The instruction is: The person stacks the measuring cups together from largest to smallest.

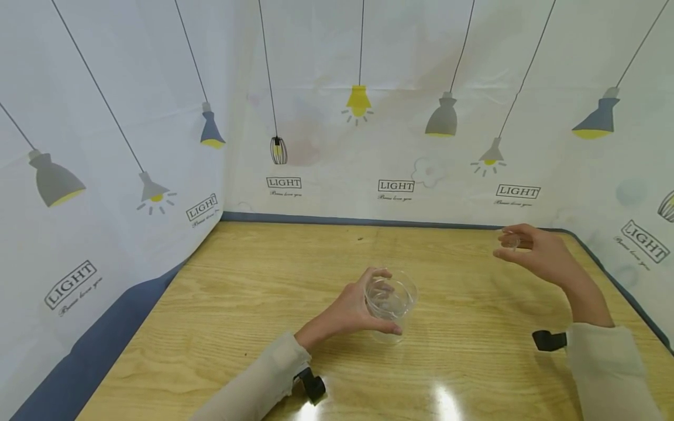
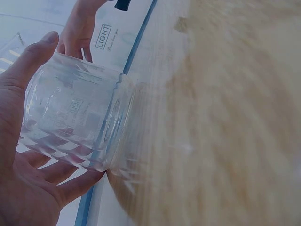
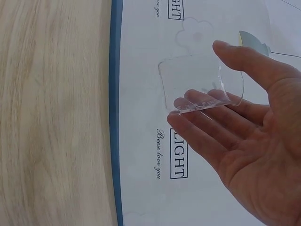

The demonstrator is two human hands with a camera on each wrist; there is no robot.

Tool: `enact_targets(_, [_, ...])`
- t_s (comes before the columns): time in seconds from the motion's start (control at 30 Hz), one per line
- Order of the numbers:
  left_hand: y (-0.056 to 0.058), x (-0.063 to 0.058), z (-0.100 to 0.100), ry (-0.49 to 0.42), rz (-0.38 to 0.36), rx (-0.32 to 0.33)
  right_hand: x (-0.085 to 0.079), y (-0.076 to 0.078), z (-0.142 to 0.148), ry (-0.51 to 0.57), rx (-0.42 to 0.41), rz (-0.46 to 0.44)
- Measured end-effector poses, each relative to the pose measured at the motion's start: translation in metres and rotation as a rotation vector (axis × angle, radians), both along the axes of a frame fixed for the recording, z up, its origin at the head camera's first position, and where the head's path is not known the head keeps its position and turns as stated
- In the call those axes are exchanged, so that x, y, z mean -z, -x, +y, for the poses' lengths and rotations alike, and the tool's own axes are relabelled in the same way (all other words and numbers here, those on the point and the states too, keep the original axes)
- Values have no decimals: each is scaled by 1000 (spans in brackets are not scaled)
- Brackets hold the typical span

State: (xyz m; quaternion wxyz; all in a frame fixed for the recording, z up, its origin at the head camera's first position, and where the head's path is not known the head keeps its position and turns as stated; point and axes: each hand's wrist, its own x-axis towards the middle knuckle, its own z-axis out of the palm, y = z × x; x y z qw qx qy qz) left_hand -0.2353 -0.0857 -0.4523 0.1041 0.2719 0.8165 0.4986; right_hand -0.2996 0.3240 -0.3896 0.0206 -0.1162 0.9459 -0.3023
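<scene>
My left hand point(image 1: 347, 307) grips a wide clear drinking glass point(image 1: 402, 295) around its side, thumb at the near side and fingers at the far side. A diamond-like pattern shows on the glass point(image 2: 66, 113) in the left wrist view. Its base is at or just above the tabletop; I cannot tell which. Over at the right, my right hand point(image 1: 547, 257) holds a small clear beaker-like cup point(image 3: 193, 80) between thumb and fingers, raised above the table. Faint white marks run along that cup's side. I see nothing inside it.
Both vessels are over a wooden table point(image 1: 253, 292). A white cloth point(image 1: 326, 146) printed with lamps and "LIGHT" stands along its back and sides, with a blue border point(image 1: 316, 219) at the table's edge. Black straps point(image 1: 549, 340) sit at both wrists.
</scene>
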Motion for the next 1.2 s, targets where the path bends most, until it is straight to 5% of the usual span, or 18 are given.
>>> enact_targets(1.2, [-1,-1,0,-19,-22,5,-11,-9,-24,-5,-80,35])
